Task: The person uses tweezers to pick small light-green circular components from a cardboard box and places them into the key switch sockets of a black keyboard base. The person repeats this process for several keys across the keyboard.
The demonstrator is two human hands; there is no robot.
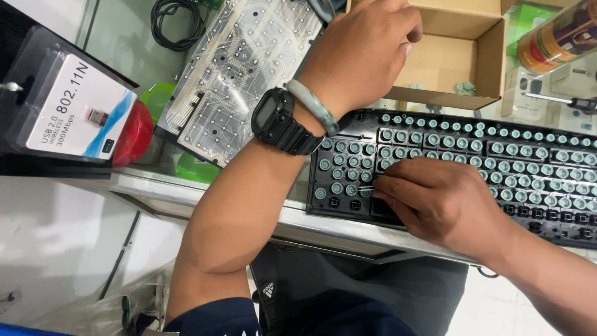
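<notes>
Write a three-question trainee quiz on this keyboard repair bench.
1. True or false: the right hand pinches a thin metal tool against the keyboard frame.
2. Where is the left hand? A) in the cardboard box B) on the clear membrane sheet C) on the black cable
3. Fill in: the frame's sockets hold small grey rubber ____.

Key: 1 true; 2 A; 3 domes.
</notes>
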